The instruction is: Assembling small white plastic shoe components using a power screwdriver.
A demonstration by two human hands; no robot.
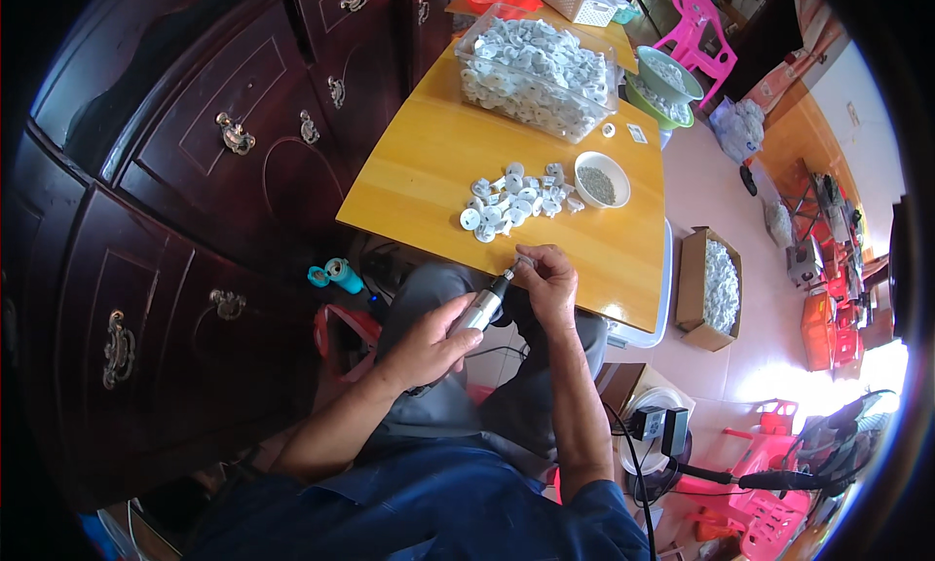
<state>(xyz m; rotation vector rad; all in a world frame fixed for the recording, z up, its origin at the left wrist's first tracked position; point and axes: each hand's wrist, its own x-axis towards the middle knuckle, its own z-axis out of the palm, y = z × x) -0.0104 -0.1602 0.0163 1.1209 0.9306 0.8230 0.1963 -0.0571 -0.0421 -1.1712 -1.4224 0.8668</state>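
My left hand is wrapped round an electric screwdriver with a silver body and a dark nose, slanting up to the right over my lap. Its tip meets a small pale part, mostly hidden by fingers, which my right hand pinches at the table's near edge. Just beyond, several white round plastic parts lie in a loose heap on the yellow wooden table. To their right stands a white bowl of tiny grey pieces, too small to name.
A clear bin heaped with white parts stands at the table's far end. Dark wooden drawers line the left. A cardboard box of white parts sits on the floor at right, near a cable and pink chairs.
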